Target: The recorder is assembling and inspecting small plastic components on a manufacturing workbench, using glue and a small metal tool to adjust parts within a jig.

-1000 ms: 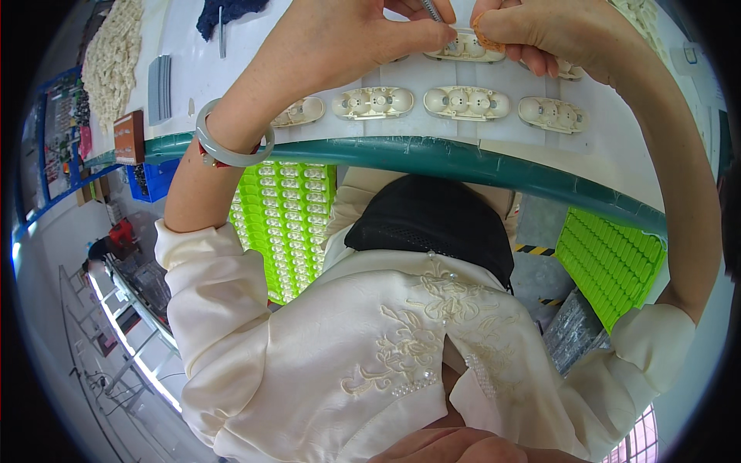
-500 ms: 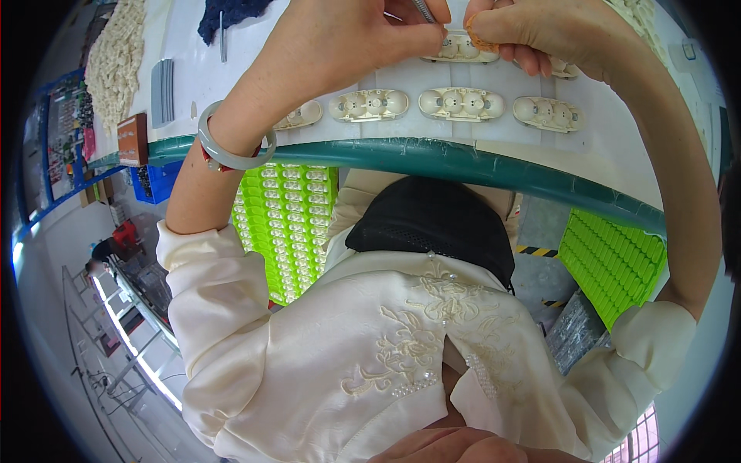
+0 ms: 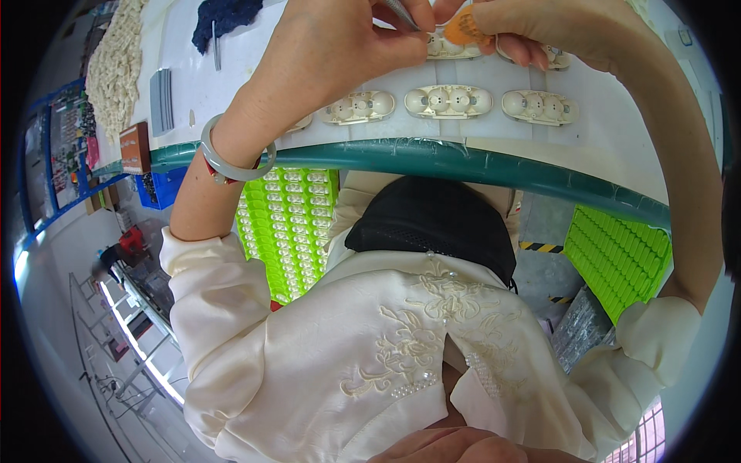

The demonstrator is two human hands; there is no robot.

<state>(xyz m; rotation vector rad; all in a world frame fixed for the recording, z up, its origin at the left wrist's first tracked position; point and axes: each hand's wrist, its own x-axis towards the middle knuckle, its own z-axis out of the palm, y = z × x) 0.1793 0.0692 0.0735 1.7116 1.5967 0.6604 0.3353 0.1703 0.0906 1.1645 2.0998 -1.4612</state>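
Note:
My left hand [image 3: 340,50], with a pale bangle [image 3: 231,170] at its wrist, is closed around a slim grey metal tool [image 3: 401,13]. Close beside it on the right, my right hand [image 3: 532,29] has its fingers curled in. An orange cover like a finger cot [image 3: 465,28] shows at its fingertips; whatever lies between them is hidden. Both hands are over a cream oval casing [image 3: 451,49] in the far row, which they partly cover. Nearer the table edge is a row of similar casings with round domes, among them a middle one [image 3: 448,101] and a right one [image 3: 539,107].
The white table [image 3: 617,154] has a green padded edge [image 3: 401,150]. At its left lie a cream heap [image 3: 116,65], dark blue cloth [image 3: 224,19], a metal rod [image 3: 216,45], grey strips [image 3: 162,102] and a brown block [image 3: 134,148]. Green trays [image 3: 289,231] stand below.
Both hands have shifted slightly left and up, and more of the orange cover shows. The nearer row of casings appears a little further left, as the view has turned slightly.

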